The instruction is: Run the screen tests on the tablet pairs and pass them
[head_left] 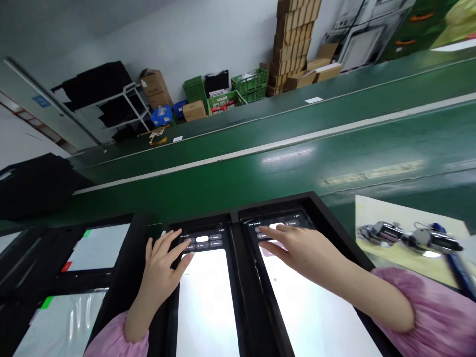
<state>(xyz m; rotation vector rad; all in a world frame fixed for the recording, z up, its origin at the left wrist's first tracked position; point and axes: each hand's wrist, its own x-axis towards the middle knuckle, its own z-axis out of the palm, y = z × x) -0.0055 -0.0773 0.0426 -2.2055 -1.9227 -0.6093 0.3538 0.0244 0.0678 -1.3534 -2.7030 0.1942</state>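
Note:
Two tablets with lit screens lie side by side in black trays. Over the upper left corner of the left tablet [208, 302] is my left hand [159, 267], its fingers spread and holding nothing. My right hand [297, 248] reaches over the top of the right tablet [320, 317], fingers apart and empty, with fingertips at the dark menu panel. Both screens show dark panels with rounded buttons above a white area. Whether the fingertips touch the glass cannot be made out.
More screens with green and red tabs [98, 248] lie in black trays at left. Shiny metal clamps [386, 233] rest on yellow paper [366, 208] at right. A green conveyor [238, 183] runs behind, with cartons [293, 44] and green crates [249, 84] beyond.

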